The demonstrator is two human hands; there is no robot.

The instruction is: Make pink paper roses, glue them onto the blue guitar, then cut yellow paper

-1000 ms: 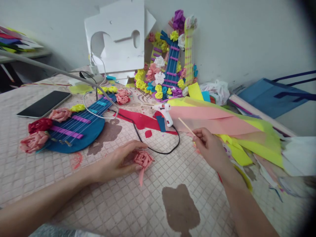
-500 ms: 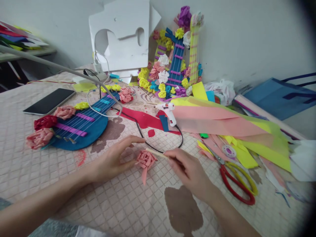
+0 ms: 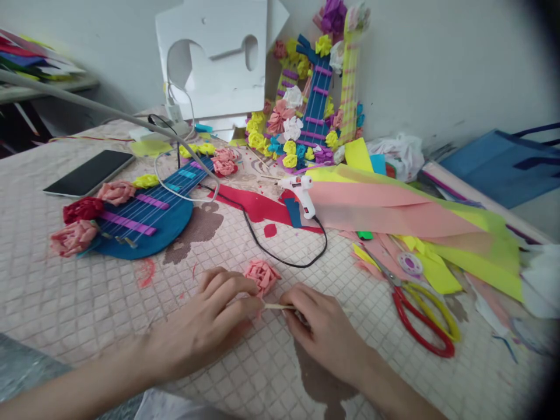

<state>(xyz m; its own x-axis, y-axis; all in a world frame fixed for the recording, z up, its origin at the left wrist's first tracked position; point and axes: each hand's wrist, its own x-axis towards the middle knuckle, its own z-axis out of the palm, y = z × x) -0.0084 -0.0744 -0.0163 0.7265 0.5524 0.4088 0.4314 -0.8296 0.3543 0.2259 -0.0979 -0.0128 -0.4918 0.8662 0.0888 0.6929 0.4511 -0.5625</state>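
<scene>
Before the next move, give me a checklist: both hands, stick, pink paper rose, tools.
1. Right hand gripping the thin stick: ok.
2. Left hand firmly on the stick's other end: cannot tell, its fingers hide the contact.
3. Pink paper rose fully in view: not ok, left fingers cover part of its edge.
4. Glue gun and its cord clear of both hands: ok.
5. Scissors clear of both hands: ok.

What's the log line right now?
right hand: grips thin stick | left hand: at stick's left end | pink paper flower: beyond stick | scissors: at right
</scene>
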